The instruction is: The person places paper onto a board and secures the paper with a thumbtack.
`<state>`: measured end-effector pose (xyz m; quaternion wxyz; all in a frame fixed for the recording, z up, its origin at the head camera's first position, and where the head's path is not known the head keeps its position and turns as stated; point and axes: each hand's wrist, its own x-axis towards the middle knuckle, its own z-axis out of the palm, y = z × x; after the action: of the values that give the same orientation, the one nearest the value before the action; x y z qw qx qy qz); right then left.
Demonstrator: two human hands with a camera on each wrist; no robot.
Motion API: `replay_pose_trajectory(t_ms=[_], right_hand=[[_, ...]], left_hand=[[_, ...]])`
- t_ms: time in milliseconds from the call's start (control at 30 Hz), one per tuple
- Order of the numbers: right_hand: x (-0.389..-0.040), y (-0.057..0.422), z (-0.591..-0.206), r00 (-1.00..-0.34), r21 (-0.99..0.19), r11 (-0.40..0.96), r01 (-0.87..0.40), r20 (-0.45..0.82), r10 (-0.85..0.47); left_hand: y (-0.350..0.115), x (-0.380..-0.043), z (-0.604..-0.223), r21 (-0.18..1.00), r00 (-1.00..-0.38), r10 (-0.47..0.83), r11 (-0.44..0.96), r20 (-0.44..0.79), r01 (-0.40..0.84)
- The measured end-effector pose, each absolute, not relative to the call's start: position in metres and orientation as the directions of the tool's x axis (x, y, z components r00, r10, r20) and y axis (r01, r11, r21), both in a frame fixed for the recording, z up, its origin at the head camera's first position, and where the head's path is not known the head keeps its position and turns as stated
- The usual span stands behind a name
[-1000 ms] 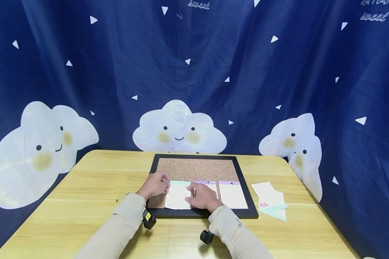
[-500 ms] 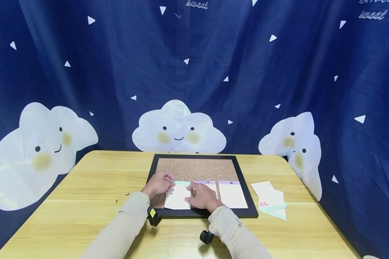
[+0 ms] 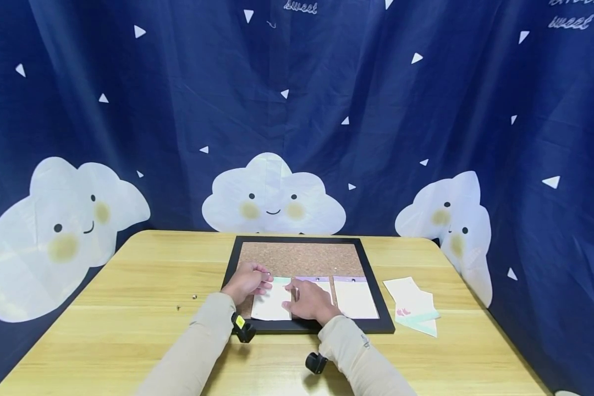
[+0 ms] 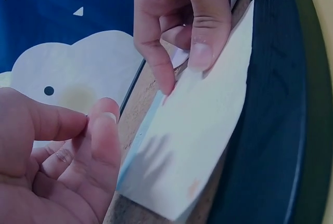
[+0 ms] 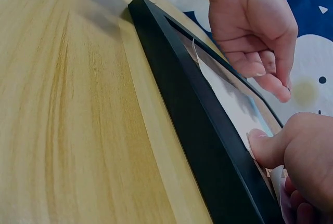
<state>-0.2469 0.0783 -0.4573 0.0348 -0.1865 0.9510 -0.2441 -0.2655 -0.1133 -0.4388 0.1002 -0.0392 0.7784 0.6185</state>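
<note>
A framed cork board [image 3: 302,257] lies on the table with a white sheet of paper [image 3: 272,308] on its left part, a mint strip along the sheet's top. My left hand [image 3: 249,280] is held above that strip. Its thumb and index fingertip pinch a tiny metal thumbtack [image 3: 269,274], mostly hidden by the fingers in the left wrist view. My right hand [image 3: 311,300] rests on the sheet's right side, thumb and index fingertip pressing the paper [image 4: 192,120]. The sheet's near edge lifts slightly off the cork. Part of a purple-topped sheet [image 3: 322,280] is hidden under my right hand.
Another purple-topped sheet [image 3: 355,300] is on the board at right, a tack at its top. Several loose paper sheets [image 3: 413,302] overlap right of the black frame [image 3: 386,313]. Two small tacks [image 3: 194,297] lie on the table at left. A blue curtain [image 3: 297,110] hangs behind.
My left hand has moved right from the sheet's left edge to above its mint strip, with the thumbtack between its fingertips. The right hand stays on the paper.
</note>
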Motion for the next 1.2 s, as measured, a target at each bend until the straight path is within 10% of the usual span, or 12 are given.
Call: replay_pose_trajectory(t_ms=[1200], right_hand=[[-0.249, 0.081, -0.459, -0.926, -0.510, 0.792, -0.335, 0.024, -0.377]], left_hand=[[-0.101, -0.276, -0.452, 0.930, -0.935, -0.022, -0.117, -0.353, -0.349]])
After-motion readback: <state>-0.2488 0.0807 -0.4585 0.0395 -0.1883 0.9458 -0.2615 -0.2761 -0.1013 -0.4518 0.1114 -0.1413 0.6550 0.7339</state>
